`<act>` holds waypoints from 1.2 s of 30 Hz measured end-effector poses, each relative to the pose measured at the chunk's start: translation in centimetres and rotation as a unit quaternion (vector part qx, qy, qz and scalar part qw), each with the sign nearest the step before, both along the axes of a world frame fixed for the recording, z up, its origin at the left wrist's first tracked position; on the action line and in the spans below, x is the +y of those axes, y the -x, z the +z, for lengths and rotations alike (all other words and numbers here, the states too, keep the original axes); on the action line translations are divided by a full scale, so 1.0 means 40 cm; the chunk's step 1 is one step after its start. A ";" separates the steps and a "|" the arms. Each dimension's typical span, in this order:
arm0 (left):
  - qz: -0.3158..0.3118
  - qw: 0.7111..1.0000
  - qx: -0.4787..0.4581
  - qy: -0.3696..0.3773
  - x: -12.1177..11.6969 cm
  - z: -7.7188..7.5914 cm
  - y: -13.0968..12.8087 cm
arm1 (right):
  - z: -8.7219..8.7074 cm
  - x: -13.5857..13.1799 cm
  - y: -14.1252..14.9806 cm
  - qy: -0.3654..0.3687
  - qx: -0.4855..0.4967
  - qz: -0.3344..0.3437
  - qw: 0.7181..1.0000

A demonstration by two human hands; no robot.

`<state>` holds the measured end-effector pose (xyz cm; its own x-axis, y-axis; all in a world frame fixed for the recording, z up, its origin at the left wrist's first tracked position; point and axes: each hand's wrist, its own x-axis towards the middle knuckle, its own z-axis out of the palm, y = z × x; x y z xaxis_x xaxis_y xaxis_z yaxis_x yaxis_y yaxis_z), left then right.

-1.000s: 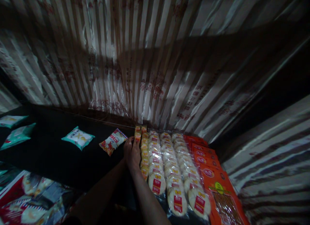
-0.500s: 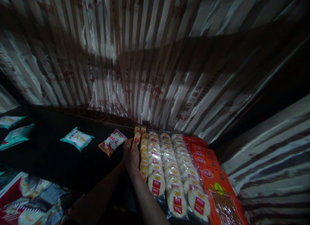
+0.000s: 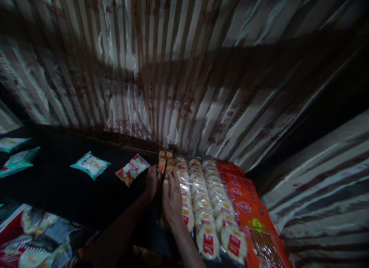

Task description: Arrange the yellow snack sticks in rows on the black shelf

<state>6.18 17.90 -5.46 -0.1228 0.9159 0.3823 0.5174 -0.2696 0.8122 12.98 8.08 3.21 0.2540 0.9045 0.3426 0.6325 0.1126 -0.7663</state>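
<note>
My left hand (image 3: 152,182) is at the left side of a short row of small yellow-and-red snack packets (image 3: 162,165), its fingers held forward and its fingertips close to the nearest one. My right hand (image 3: 172,198) lies flat with fingers stretched over a second row of yellow packets (image 3: 170,163), hiding most of them. Right of that hand runs a column of round, clear-wrapped crackers (image 3: 187,218) with red labels. Further left, a red-and-white snack bag (image 3: 133,169) lies by itself on the black surface.
Two more columns of wrapped crackers (image 3: 208,243) and overlapping orange packs (image 3: 245,208) stand to the right. Green-and-white bags (image 3: 91,165) lie at left. Several snack bags (image 3: 43,235) are heaped at lower left. A striped, printed sheet (image 3: 184,87) hangs behind.
My right hand has moved right, from beside the left hand onto the second yellow row. The hands are now apart. My left hand is slightly lower.
</note>
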 end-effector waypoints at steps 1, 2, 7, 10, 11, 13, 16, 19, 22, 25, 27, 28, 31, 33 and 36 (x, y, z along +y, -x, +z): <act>0.004 1.000 0.004 -0.001 0.005 -0.006 -0.002 | -0.002 -0.009 -0.010 -0.004 0.007 -0.009 1.000; 0.011 1.000 0.009 -0.003 0.010 -0.012 -0.004 | -0.006 -0.018 -0.019 -0.010 0.013 -0.019 1.000; 0.045 0.997 0.060 -0.013 0.014 -0.018 -0.008 | -0.028 -0.056 -0.045 -0.020 0.021 -0.041 0.999; 0.065 0.993 0.094 -0.031 0.010 -0.010 -0.012 | -0.039 -0.068 -0.057 -0.019 0.022 -0.041 0.999; 0.072 0.992 0.099 -0.040 0.010 -0.008 -0.014 | -0.043 -0.070 -0.061 -0.020 0.022 -0.040 0.999; 0.082 0.990 0.105 -0.055 0.012 -0.004 -0.017 | -0.051 -0.068 -0.070 -0.017 0.019 -0.032 0.999; 0.083 0.989 0.105 -0.058 0.016 -0.002 -0.019 | -0.060 -0.061 -0.078 -0.010 0.011 -0.017 1.000; 0.070 0.992 0.094 -0.053 0.015 0.003 -0.017 | -0.063 -0.055 -0.082 -0.008 0.016 -0.024 1.000; 0.057 0.993 0.086 -0.066 0.011 0.010 -0.017 | -0.064 -0.057 -0.088 -0.004 0.019 -0.020 1.000; 0.048 0.995 0.056 -0.069 0.018 0.010 -0.021 | -0.063 -0.061 -0.096 -0.010 0.016 -0.015 1.000; 0.033 0.997 0.031 -0.058 0.030 0.004 -0.028 | -0.060 -0.062 -0.099 -0.017 0.022 -0.028 0.999; 0.023 0.998 0.021 -0.054 0.038 -0.001 -0.031 | -0.058 -0.062 -0.100 -0.019 0.027 -0.035 0.999; 0.016 0.999 -0.004 -0.046 0.063 -0.017 -0.040 | -0.055 -0.060 -0.102 -0.014 0.044 -0.038 0.998; 0.023 0.999 -0.014 -0.040 0.078 -0.026 -0.043 | -0.056 -0.058 -0.104 -0.005 0.053 -0.033 0.998; 0.020 0.999 -0.019 -0.024 0.096 -0.028 -0.046 | -0.058 -0.054 -0.107 0.005 0.060 -0.032 0.998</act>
